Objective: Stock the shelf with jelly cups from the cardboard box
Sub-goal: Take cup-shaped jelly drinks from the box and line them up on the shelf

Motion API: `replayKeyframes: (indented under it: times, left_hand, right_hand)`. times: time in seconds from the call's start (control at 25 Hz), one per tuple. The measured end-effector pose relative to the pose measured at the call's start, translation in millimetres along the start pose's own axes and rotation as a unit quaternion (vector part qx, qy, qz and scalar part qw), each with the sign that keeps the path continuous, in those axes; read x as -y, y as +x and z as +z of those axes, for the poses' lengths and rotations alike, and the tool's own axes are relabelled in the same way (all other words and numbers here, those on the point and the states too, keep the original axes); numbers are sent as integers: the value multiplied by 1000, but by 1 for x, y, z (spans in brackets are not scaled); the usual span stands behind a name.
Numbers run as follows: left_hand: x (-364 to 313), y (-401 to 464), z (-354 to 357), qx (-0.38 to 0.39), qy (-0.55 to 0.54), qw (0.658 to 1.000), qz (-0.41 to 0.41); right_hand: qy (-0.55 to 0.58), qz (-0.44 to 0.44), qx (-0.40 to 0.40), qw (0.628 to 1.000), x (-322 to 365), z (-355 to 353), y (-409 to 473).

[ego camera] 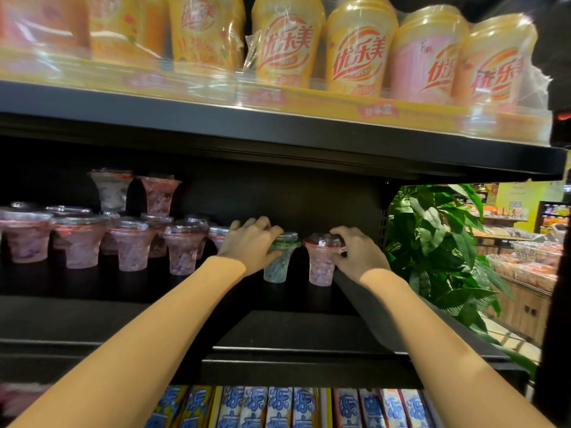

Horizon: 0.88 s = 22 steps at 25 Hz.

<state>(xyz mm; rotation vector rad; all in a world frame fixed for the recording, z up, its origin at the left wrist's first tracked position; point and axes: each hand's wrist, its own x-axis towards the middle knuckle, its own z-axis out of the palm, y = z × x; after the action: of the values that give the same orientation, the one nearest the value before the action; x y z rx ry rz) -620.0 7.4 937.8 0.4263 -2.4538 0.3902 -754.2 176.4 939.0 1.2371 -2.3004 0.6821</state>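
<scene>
- The left hand [251, 242] wraps over the lid and upper side of a green jelly cup [278, 261], gripping it as it stands upright on the black shelf [92, 288].
- That cup is clear plastic, flared wide at the top and narrow at the base, with a green-edged lid and pale bluish pieces inside.
- The right hand [355, 251] clasps a pink jelly cup [321, 261] from its right side, fingers over the lid.
- The pink cup has the same flared shape, a red-rimmed lid and pinkish-purple pieces; it stands just beside the green one, a narrow gap between them.
- More pink cups [129, 245] stand in rows to the left, two stacked higher at the back.
- Tall orange drink cups [287, 44] fill the shelf above.
</scene>
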Motion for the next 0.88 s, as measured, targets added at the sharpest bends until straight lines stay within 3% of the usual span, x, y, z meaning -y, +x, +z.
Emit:
replayKeyframes:
  times: [0.2, 0.6, 0.72, 0.88]
  left_hand:
    - [0, -43, -25, 32, -7, 999, -9]
    - [39, -233, -89, -35, -44, 995, 87]
    - [48, -305, -91, -9, -39, 994, 100]
    - [52, -397, -75, 65, -18, 993, 97]
  right_hand:
    - [-74, 31, 56, 995, 30, -13, -39]
    - [-65, -1, 25, 998, 164, -19, -204]
    - [-62, -26, 28, 997, 213, 2, -260]
    - [-92, -39, 108, 989, 260, 52, -330]
